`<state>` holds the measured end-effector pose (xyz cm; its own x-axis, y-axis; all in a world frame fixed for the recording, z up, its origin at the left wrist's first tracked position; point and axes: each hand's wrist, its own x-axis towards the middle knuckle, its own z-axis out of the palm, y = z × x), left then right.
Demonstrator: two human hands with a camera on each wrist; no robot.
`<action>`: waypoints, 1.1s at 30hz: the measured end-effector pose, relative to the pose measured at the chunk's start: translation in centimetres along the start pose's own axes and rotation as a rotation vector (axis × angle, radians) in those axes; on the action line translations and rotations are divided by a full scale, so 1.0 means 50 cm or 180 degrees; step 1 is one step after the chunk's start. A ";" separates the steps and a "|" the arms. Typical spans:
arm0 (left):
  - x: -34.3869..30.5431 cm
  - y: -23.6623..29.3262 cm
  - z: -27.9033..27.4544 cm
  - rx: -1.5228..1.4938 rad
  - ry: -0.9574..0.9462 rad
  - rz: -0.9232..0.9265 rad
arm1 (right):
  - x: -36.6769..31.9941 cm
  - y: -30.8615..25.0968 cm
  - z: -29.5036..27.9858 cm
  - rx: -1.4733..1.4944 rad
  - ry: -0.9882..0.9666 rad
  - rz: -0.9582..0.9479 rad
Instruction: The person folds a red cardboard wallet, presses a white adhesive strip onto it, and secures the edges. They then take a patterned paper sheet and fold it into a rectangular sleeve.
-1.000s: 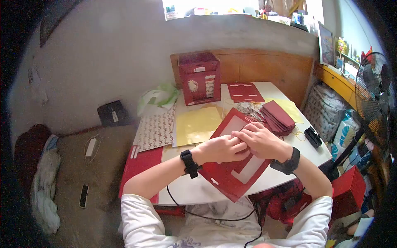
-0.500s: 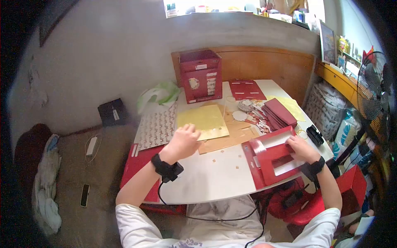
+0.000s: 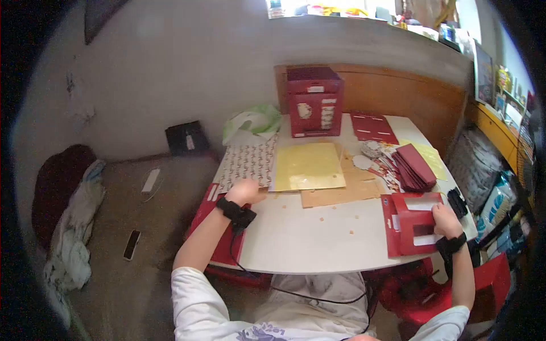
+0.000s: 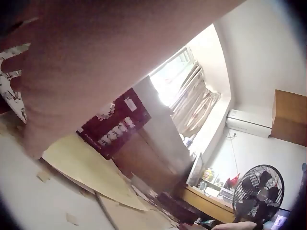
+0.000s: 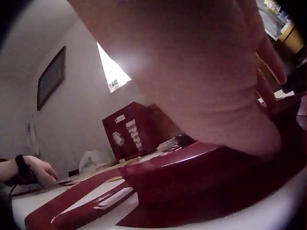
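While pinching the red card cutout (image 3: pixel 410 223) at the right edge of the desk (image 3: pixel 307 238) with curled fingers of the right hand (image 3: pixel 445 219), judges it light, floppy, crease-prone, best held along a fold; cannot tell the left hand's (image 3: pixel 245 191) hold by the patterned sheet (image 3: pixel 247 163).

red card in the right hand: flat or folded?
Partly folded. The red card has a panel raised off the white table along a crease, seen in the right wrist view; the right hand grips its edge.

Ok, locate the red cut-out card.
The red cut-out card lies on the table, far right in the head view, held by the right hand, near the dark red stack.
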<state>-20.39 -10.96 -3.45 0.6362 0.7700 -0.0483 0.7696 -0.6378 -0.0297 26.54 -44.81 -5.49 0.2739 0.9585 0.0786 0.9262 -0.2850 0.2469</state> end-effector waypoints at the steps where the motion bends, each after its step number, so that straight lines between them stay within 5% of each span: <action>1: -0.001 0.001 -0.004 0.0000 -0.0003 -0.0082 | 0.001 -0.026 -0.029 -0.0061 -0.0085 0.0034; 4: 0.006 0.002 -0.004 -0.0216 0.0211 -0.0221 | 0.015 -0.112 -0.108 -0.0022 0.0001 -0.0309; 6: 0.041 -0.012 0.018 -0.0083 0.0228 -0.0090 | 0.037 -0.157 -0.125 0.0790 0.0791 -0.1062; 9: 0.092 -0.034 0.080 0.0067 0.0668 0.0111 | 0.073 -0.247 -0.162 0.1193 0.0754 -0.1548; 16: 0.087 -0.013 0.028 0.0072 0.0016 0.0187 | 0.134 -0.377 -0.207 0.1644 0.0411 -0.1990; 20: 0.081 -0.029 0.028 -0.0047 0.0108 0.0201 | 0.167 -0.403 -0.204 0.1966 0.0317 -0.2003; 22: 0.089 -0.055 0.048 -0.0391 0.0702 0.0665 | 0.187 -0.410 -0.188 0.2541 0.0441 -0.2388; 33: 0.080 -0.078 0.033 -0.0542 0.0685 0.0851 | 0.233 -0.438 -0.149 0.3282 0.0102 -0.2624</action>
<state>-20.94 -5.41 -5.15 0.7985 0.5746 0.1793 0.5614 -0.8184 0.1227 7.52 -27.46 -2.79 -0.4545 0.8434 0.2865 0.5926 0.5264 -0.6097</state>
